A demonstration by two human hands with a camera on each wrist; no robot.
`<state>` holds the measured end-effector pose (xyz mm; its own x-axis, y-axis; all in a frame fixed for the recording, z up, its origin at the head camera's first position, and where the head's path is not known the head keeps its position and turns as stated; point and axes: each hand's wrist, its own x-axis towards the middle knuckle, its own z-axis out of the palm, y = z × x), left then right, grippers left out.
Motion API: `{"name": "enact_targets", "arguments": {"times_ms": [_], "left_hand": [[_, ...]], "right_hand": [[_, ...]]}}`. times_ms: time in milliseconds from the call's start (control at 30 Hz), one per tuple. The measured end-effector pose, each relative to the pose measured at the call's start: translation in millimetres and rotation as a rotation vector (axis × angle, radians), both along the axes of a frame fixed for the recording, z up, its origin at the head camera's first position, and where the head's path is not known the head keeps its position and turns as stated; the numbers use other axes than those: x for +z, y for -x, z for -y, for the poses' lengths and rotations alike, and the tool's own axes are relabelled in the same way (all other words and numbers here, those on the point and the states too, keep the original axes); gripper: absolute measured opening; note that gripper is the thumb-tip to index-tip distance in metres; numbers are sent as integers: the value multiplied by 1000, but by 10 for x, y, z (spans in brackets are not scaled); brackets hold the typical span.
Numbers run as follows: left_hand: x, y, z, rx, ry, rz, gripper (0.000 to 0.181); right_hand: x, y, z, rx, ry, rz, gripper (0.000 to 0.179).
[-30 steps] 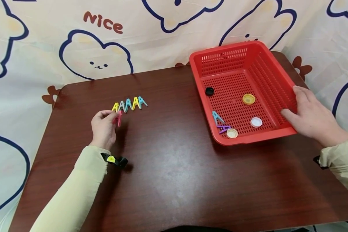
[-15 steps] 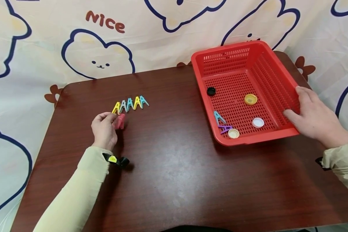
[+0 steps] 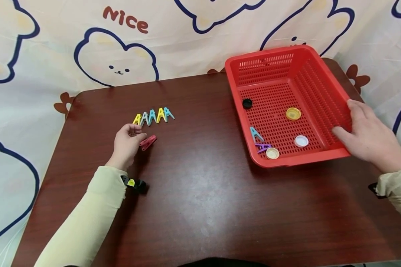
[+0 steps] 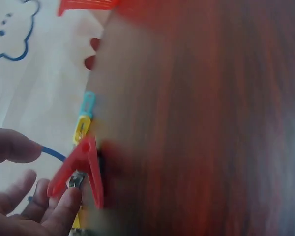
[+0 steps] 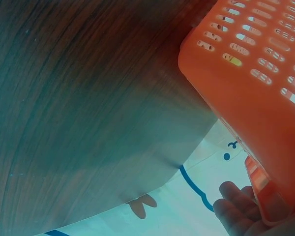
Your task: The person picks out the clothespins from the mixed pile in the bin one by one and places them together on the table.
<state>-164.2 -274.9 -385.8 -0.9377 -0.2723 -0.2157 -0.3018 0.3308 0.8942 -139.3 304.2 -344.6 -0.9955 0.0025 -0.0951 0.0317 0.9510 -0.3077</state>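
Note:
In the head view, my left hand (image 3: 127, 144) holds a red clothespin (image 3: 148, 142) at the fingertips, just in front of a row of clothespins. Up close in the left wrist view, this red clothespin (image 4: 83, 169) has its legs spread, one leg against the fingers (image 4: 65, 209), while another finger stands apart. The row has yellow (image 3: 160, 115), blue (image 3: 152, 116) and grey (image 3: 144, 118) clothespins standing side by side. My right hand (image 3: 374, 137) grips the right wall of a red basket (image 3: 304, 160), thumb inside. The right wrist view shows its fingers (image 5: 233, 206) beside the basket wall.
Inside the basket lie a light blue clothespin (image 3: 256, 134), a purple clothespin (image 3: 263, 147), and black (image 3: 247, 104), yellow (image 3: 293, 114), white (image 3: 301, 141) and cream (image 3: 272, 153) caps. A patterned cloth (image 3: 194, 55) hangs behind the brown table (image 3: 200, 207).
The red clothespin has turned in my left hand, from upright to slanting, and sits slightly nearer and farther right. My right hand keeps its grip on the basket. The whole view has shifted a little.

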Motion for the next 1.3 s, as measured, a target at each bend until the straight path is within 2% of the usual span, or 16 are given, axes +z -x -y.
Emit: {"name": "enact_targets", "arguments": {"times_ms": [33,100,200,267,333,400,467,567,667,767,900,1067,1300], "left_hand": [[-2,-11,7,-48,100,-11,29],[-8,-37,8,-134,278,-81,30],[-6,-76,-27,-287,512,-244,26],[3,-86,-73,-405,631,-333,24],[15,-75,-117,-509,705,-360,22],[19,-49,-139,-570,743,-324,21],[4,-20,-128,-592,751,-270,22],[-18,0,-89,-578,720,-218,23],[-17,-12,-79,-568,684,-237,23],[4,-31,-107,-602,663,-263,24],[-1,-42,-91,-648,666,-227,28],[-28,6,-27,-626,684,-177,31],[-25,39,-11,-595,678,-221,21]], "right_hand": [[-7,0,-3,-2,0,0,79],[-12,-2,-6,-2,2,0,79],[-15,3,-5,-2,2,-1,78],[-14,5,-6,-1,-2,-3,78],[-4,1,-10,-5,-4,-2,78],[-1,-1,-11,-7,-4,0,77],[1,-4,-7,-4,0,1,77],[-1,-2,3,-1,2,2,76],[1,1,6,0,-3,0,76],[9,-2,3,1,-4,-6,76],[18,-3,22,6,0,1,75],[23,-3,26,5,5,4,75],[29,-11,19,0,0,-2,76]]}}
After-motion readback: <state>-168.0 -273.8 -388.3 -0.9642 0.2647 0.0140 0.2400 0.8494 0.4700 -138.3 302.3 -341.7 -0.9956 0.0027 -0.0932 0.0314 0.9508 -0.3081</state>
